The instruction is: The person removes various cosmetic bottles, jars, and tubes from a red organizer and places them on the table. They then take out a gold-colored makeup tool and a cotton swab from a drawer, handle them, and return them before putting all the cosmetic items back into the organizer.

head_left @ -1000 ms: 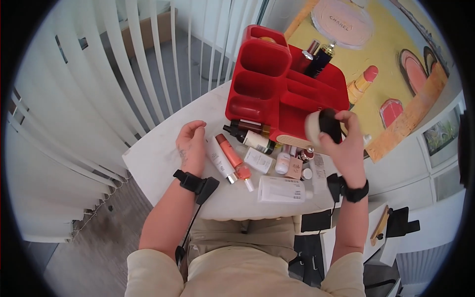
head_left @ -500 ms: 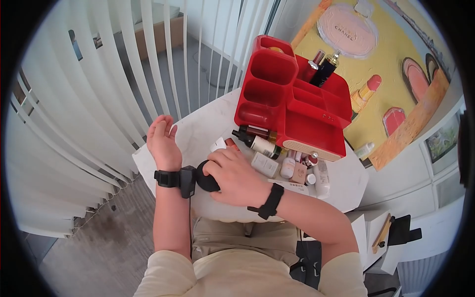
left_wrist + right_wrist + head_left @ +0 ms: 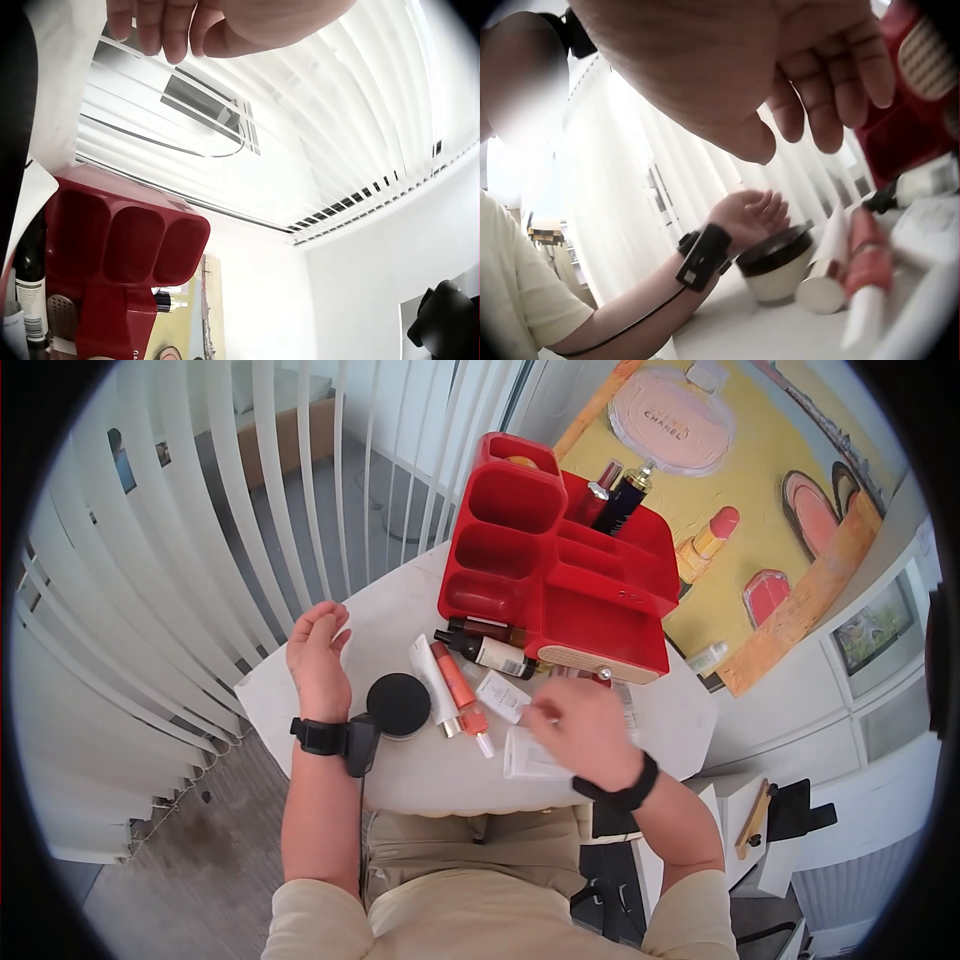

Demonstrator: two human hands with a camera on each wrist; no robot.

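Note:
A jar with a black lid (image 3: 398, 705) stands upright at the left of the table, beside the left wrist; its pale body (image 3: 774, 282) shows in the right wrist view. My left hand (image 3: 320, 660) is at the table's left edge, fingers relaxed and holding nothing. Over the right-hand cosmetics hovers my right hand (image 3: 592, 732), slightly blurred, its fingers loosely bent around nothing. Beneath it a white bottle (image 3: 525, 757) is partly hidden. Near its fingers lies a white box (image 3: 500, 697). Between box and jar are a white tube (image 3: 428, 672), an orange tube (image 3: 453, 678) and an orange bottle (image 3: 474, 724).
A red organizer (image 3: 548, 595) occupies the back of the table, with a dark blue bottle (image 3: 622, 502) upright in it. Against its front lies a black-capped bottle (image 3: 500, 657). Vertical blinds (image 3: 240, 500) hang at the left; a painting (image 3: 690, 480) leans behind.
My right hand carried the black-lidded jar from the organizer's front to the table's left, let it go, then moved back right. My left hand moved left.

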